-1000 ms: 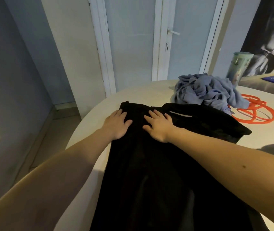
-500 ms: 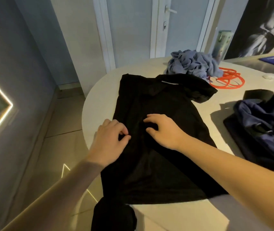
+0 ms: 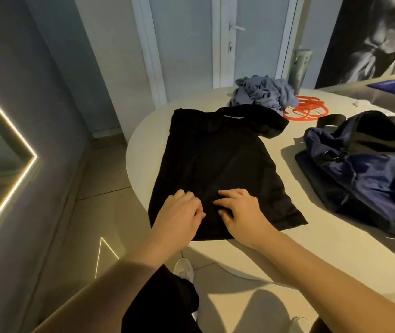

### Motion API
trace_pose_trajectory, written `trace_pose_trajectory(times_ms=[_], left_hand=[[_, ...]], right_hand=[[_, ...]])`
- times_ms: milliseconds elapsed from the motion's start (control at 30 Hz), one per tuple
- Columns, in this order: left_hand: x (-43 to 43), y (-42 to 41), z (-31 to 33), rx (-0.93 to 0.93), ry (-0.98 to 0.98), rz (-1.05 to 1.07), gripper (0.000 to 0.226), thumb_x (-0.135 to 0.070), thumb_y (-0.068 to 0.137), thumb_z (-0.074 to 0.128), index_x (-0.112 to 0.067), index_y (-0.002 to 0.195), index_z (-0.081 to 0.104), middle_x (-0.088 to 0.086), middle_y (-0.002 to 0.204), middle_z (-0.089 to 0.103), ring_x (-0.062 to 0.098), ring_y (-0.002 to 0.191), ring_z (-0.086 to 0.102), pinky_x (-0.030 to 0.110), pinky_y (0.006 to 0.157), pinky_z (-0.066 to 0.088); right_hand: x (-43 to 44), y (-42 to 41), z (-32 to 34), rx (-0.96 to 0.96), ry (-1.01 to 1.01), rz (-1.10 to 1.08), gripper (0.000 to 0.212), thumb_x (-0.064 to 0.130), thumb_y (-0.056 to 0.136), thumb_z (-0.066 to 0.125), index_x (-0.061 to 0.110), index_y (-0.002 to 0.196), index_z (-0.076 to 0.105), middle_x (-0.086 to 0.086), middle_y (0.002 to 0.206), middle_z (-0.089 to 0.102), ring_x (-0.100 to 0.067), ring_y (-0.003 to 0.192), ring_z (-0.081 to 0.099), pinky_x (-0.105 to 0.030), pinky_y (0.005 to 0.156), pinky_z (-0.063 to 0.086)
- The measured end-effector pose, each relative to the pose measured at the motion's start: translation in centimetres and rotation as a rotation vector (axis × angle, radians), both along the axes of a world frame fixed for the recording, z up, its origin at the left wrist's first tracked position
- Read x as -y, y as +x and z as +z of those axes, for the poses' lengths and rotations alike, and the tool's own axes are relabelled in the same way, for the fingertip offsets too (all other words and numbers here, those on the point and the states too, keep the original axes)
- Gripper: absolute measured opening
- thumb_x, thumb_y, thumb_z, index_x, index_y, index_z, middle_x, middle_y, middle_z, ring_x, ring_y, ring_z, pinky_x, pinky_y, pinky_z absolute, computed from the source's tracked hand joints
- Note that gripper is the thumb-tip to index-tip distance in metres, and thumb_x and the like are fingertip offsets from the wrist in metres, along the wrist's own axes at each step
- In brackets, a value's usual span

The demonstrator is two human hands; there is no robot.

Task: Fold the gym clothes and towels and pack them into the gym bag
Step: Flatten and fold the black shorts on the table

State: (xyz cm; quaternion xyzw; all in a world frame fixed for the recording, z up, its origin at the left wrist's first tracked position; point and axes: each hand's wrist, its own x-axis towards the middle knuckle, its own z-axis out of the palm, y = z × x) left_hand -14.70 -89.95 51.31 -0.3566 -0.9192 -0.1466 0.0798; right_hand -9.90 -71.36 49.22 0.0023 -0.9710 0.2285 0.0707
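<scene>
left hand [image 3: 179,213]: on near hem of shirt [image 3: 215,159], fingers curled, thumb against fingertip, pinching cloth
right hand [image 3: 243,212]: just beside left, same hem, fingers bent onto cloth; gripping or only pressing, cannot tell
shirt: flat on tabletop [image 3: 323,248], long axis straight away from the person; hem at hands, collar at far end; one sleeve sticks out far right
key relation: hem near, collar far, both hands equally close, so next fold likely carries hem toward collar
bag [image 3: 360,174]: right of shirt, apart from it, nearer right hand
grey heap [image 3: 263,94]: just beyond collar, unfolded
</scene>
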Motion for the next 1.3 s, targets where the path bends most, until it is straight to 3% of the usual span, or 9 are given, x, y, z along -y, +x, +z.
trace_pose_trajectory(times_ms=[133,300,467,600,767,933,1000,1067,1300], left_hand=[[0.5,1.0,0.7,0.079,0.103,-0.011,0.013,-0.029,0.101,0.055,-0.029,0.089,0.056,-0.02,0.088,0.05,0.003,0.087,0.045,0.019,0.084,0.038],[1.4,1.6,-0.3,0.142,0.022,-0.028,0.011,-0.032,0.099,0.059,-0.03,0.088,0.058,-0.019,0.088,0.052,-0.001,0.09,0.047,0.021,0.085,0.041],[-0.8,1.6,1.9,0.126,0.039,-0.045,0.008,-0.034,0.099,0.059,-0.03,0.095,0.063,-0.019,0.09,0.055,-0.001,0.088,0.052,0.017,0.081,0.045],[-6.0,1.0,3.2,0.16,0.044,-0.087,0.005,-0.032,0.1,0.058,-0.028,0.099,0.062,-0.015,0.095,0.057,0.002,0.082,0.055,0.016,0.073,0.046],[-15.4,-3.3,3.4,0.153,0.028,-0.134,0.017,-0.025,0.105,0.052,-0.024,0.117,0.064,-0.008,0.117,0.06,0.011,0.101,0.061,0.031,0.09,0.054],[-23.0,-7.8,3.0,-0.003,-0.284,-0.307,0.041,-0.009,0.102,0.052,-0.028,0.137,0.058,0.001,0.138,0.057,0.023,0.124,0.054,0.04,0.103,0.049],[-24.7,-8.4,3.1,-0.11,-0.506,-0.437,0.046,0.0,0.097,0.053,-0.03,0.131,0.06,0.004,0.138,0.056,0.029,0.127,0.049,0.041,0.103,0.046],[-25.6,-8.5,3.4,-0.256,-0.689,-0.551,0.036,-0.001,0.093,0.056,-0.027,0.116,0.062,0.006,0.128,0.059,0.029,0.119,0.049,0.04,0.095,0.046],[-26.3,-10.1,5.7,-0.281,-0.664,-0.725,0.017,-0.023,0.096,0.061,-0.029,0.109,0.069,-0.005,0.115,0.064,0.018,0.114,0.047,0.04,0.101,0.042]], right_hand=[[0.0,0.2,0.3,0.003,0.007,0.013,0.037,0.027,0.103,0.049,0.032,0.139,0.059,0.011,0.154,0.042,-0.017,0.143,0.027,-0.04,0.114,0.023],[-1.1,0.9,1.2,-0.017,-0.119,0.013,0.034,0.02,0.103,0.051,0.028,0.133,0.064,0.009,0.148,0.051,-0.015,0.142,0.033,-0.042,0.12,0.025],[-5.4,3.5,2.1,-0.139,-0.117,-0.385,0.034,0.011,0.099,0.051,0.022,0.124,0.07,0.003,0.134,0.062,-0.025,0.13,0.05,-0.044,0.107,0.041],[-8.2,6.0,1.9,0.033,-0.027,-0.592,0.037,0.032,0.097,0.058,0.02,0.132,0.06,-0.006,0.13,0.059,-0.031,0.118,0.052,-0.047,0.096,0.048],[-9.2,7.2,2.3,0.116,-0.094,-0.621,0.037,0.034,0.095,0.066,0.016,0.127,0.06,-0.009,0.122,0.062,-0.03,0.11,0.058,-0.042,0.093,0.05],[-10.3,7.7,2.5,0.211,-0.21,-0.582,0.02,0.018,0.088,0.062,0.016,0.106,0.069,-0.005,0.098,0.069,-0.025,0.09,0.064,-0.043,0.085,0.058],[-10.7,8.0,2.4,0.215,-0.27,-0.563,0.017,0.019,0.087,0.062,0.016,0.102,0.069,-0.003,0.093,0.068,-0.022,0.087,0.065,-0.044,0.083,0.059],[-10.9,8.5,2.2,0.196,-0.298,-0.566,0.011,0.023,0.089,0.063,0.017,0.098,0.067,-0.003,0.091,0.065,-0.02,0.085,0.063,-0.044,0.082,0.059],[-10.6,9.1,3.0,0.022,-0.506,-0.559,0.011,0.023,0.093,0.063,0.014,0.093,0.056,-0.005,0.086,0.061,-0.022,0.08,0.06,-0.038,0.074,0.054]])
